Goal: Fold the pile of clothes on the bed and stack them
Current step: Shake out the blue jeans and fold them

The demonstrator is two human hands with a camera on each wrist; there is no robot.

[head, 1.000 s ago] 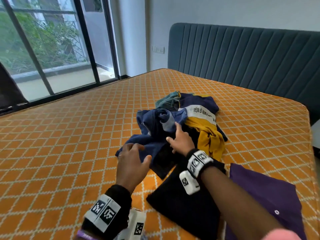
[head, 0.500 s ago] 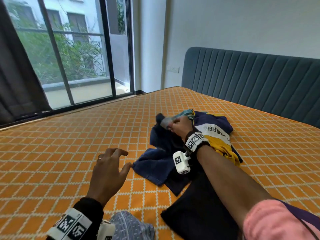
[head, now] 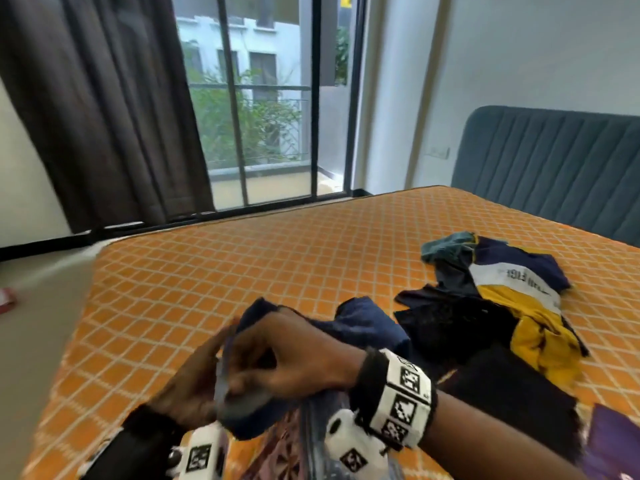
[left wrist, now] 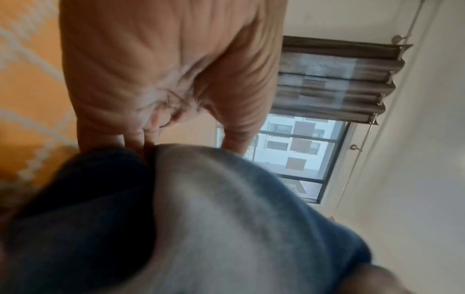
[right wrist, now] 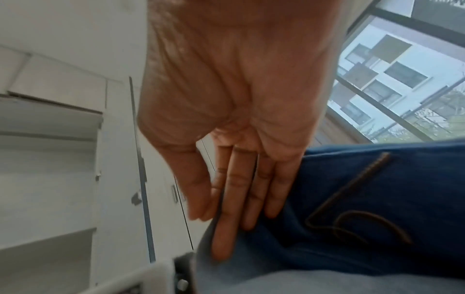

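Note:
Low at the front of the bed, both hands hold up a blue denim garment [head: 367, 327]. My left hand [head: 204, 372] grips its bunched end; in the left wrist view my left hand [left wrist: 191, 137] has fingers and thumb sunk into a fold of the denim [left wrist: 226, 218]. My right hand [head: 266, 362] pinches the same end. In the right wrist view my right hand [right wrist: 214, 216] has its thumb on one side and fingers on the other side of the denim [right wrist: 365, 208] edge. The unfolded pile [head: 502, 292], yellow, navy and teal, lies right of the hands.
A black garment [head: 512, 403] lies flat at the right front, with a purple one [head: 613, 441] at the frame's edge. The orange checked mattress [head: 242, 271] is bare to the left and behind. A grey headboard [head: 554, 168] stands at the right, window and curtain beyond.
My right hand has pulled the denim garment off the pile and toward me. My left hand has come up from the mattress and taken hold of it too. The view has swung left.

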